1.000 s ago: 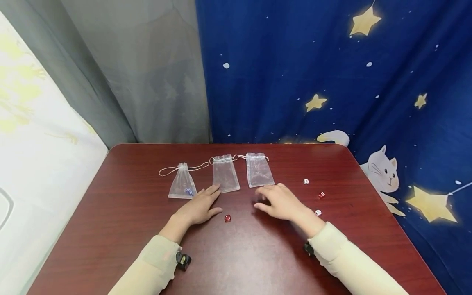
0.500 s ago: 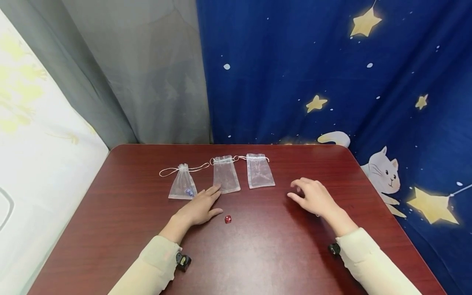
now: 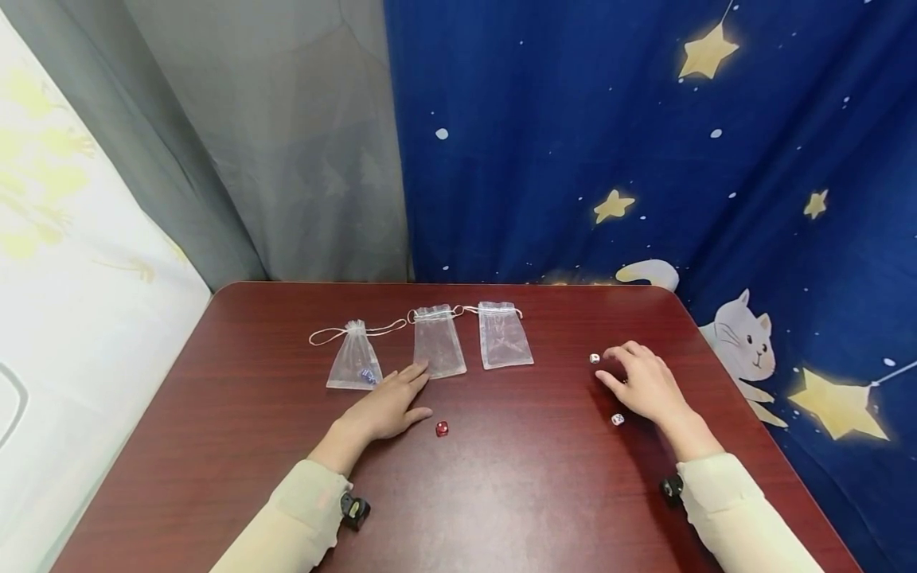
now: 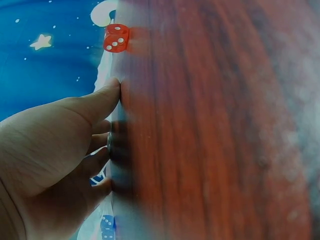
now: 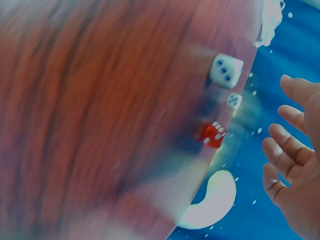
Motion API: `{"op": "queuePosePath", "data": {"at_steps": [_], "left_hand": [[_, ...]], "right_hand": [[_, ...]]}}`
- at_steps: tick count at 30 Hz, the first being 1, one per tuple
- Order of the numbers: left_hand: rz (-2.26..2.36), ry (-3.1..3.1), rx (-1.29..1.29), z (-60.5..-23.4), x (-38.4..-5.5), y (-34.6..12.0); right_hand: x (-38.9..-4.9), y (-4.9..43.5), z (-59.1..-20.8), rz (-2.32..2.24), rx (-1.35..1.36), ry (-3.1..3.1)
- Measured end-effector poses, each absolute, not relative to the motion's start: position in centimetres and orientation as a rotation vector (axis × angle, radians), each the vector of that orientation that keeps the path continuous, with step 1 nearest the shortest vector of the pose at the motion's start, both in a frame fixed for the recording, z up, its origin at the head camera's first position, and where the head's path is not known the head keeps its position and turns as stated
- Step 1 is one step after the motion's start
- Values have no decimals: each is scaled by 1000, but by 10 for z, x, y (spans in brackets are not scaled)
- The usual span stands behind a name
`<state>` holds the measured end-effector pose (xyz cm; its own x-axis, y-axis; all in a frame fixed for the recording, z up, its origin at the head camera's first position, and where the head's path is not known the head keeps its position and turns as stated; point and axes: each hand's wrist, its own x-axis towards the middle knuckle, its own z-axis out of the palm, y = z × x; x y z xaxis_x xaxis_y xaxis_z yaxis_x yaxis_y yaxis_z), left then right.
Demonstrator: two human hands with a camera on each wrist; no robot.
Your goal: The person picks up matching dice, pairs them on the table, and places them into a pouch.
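Observation:
My left hand (image 3: pixel 387 404) lies on the table with fingers extended, fingertips at the lower edge of the middle organza bag (image 3: pixel 438 342). Right of its thumb sits a red die (image 3: pixel 442 429), also plain in the left wrist view. The left bag (image 3: pixel 351 366), drawn at the neck, holds blue dice (image 3: pixel 368 376). My right hand (image 3: pixel 647 387) hovers at the right with loosely bent fingers and nothing in them. Beside it are two white dice, one near the fingertips (image 3: pixel 595 359), the other a nearer white die (image 3: pixel 618 419). A second red die (image 5: pixel 213 135) shows only in the right wrist view.
A third organza bag (image 3: pixel 505 338) lies flat to the right of the middle one, its cord near that bag's cord. The dark red table (image 3: pixel 516 493) ends at a blue star-printed curtain (image 3: pixel 516 159) behind and at the right.
My right hand has moved right, from in front of the right bag to among the dice, where it now covers the second red die in the head view. My left hand has stayed put.

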<state>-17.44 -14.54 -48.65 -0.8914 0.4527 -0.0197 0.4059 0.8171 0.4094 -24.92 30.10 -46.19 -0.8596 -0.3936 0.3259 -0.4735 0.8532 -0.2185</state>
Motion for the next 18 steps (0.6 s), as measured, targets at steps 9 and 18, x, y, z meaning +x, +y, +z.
{"op": "queuePosePath", "data": {"at_steps": [9, 18], "left_hand": [[609, 2887, 692, -486, -174, -145], [620, 2889, 691, -486, -174, -145]], "right_hand": [[-248, 320, -472, 379, 614, -2845], [-250, 326, -474, 354, 632, -2957]]}}
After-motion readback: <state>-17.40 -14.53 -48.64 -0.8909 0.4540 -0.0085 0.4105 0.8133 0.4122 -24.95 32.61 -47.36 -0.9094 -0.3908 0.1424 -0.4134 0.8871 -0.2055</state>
